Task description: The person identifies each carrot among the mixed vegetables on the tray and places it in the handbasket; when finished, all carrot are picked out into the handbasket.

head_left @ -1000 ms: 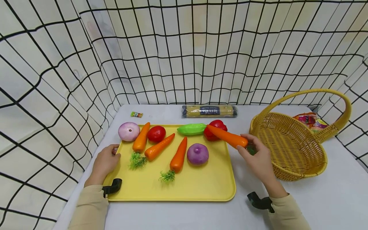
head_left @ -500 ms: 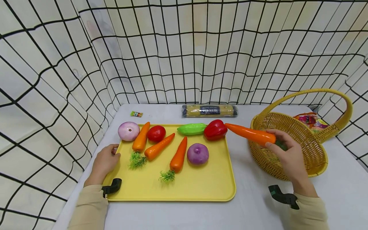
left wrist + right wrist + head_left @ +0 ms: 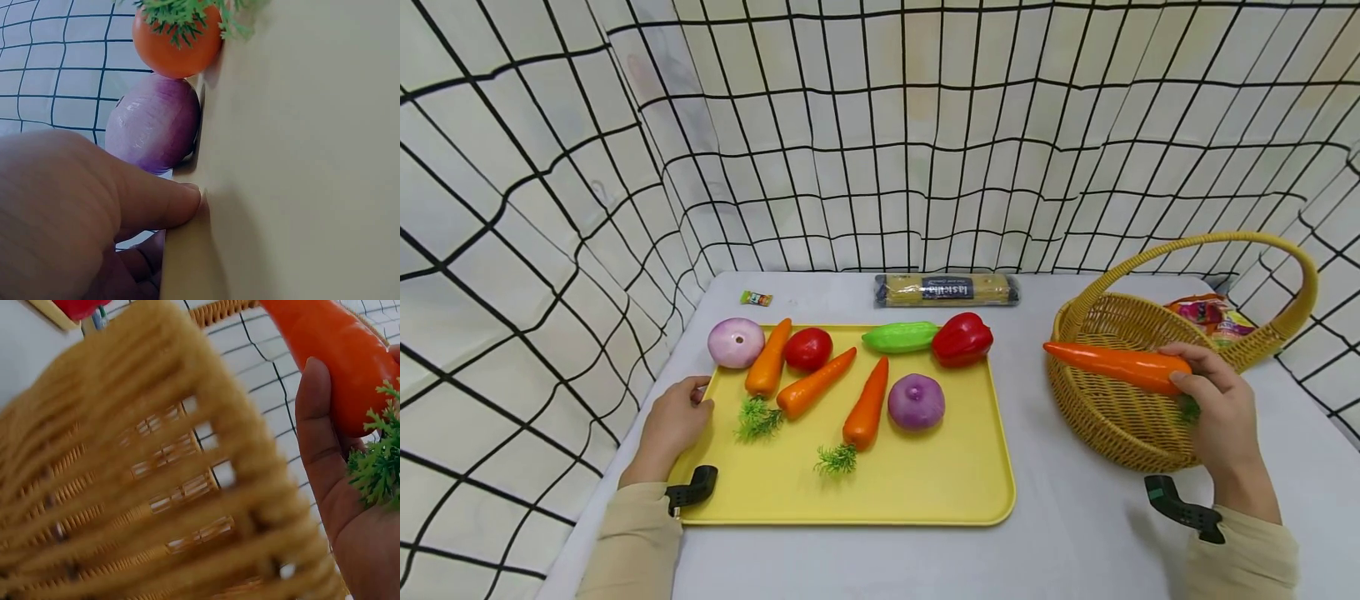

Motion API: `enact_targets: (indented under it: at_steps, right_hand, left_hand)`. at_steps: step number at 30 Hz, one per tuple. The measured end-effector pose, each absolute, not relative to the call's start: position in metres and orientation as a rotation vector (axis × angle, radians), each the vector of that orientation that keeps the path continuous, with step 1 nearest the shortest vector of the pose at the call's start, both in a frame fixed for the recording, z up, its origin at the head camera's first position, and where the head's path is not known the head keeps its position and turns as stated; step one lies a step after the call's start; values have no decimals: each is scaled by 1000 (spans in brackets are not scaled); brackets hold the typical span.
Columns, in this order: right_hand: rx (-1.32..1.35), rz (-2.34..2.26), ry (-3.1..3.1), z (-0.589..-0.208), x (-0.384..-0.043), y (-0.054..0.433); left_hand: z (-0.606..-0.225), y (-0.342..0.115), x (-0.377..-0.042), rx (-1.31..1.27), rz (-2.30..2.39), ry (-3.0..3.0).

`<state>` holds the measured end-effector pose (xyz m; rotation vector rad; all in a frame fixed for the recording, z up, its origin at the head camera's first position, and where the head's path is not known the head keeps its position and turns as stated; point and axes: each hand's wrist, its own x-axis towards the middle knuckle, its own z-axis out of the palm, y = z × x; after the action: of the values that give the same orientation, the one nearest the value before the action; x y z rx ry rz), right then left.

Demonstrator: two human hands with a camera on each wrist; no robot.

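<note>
My left hand [image 3: 676,421] is pinching the left rim of the yellow tray [image 3: 925,487], thumb on top. Pale onion [image 3: 736,342] at the far left corner, then three carrots [image 3: 867,407] with a tomato [image 3: 808,349] among them, plus a purple onion [image 3: 916,402] and a red pepper [image 3: 962,340]. Over on the right there's a wicker basket [image 3: 1078,425], and above it a fourth carrot [image 3: 1112,365], tip pointing left, gripped near its leafy end by my right hand [image 3: 1228,417].

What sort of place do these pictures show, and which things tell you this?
Probably a tabletop set-up staged for recording, rather than a working kitchen. A gridded backdrop closes off three sides of the table, two wrist cameras are in view, and vegetables lie on a tray.
</note>
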<state>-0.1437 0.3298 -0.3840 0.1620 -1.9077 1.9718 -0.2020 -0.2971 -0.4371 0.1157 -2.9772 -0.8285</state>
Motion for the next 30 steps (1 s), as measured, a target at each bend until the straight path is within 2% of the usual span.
enact_targets:
  at_steps: [13, 22, 30]
  right_hand:
    - [-105, 1931, -1775, -386, -140, 351]
    - [-439, 1569, -2040, -392, -152, 349]
    - [-461, 1449, -2197, -394, -156, 344]
  left_hand:
    - [-436, -296, -202, 117, -823, -2969]
    - [-437, -296, -202, 123, -829, -2973]
    - [-437, -297, -202, 117, -820, -2981]
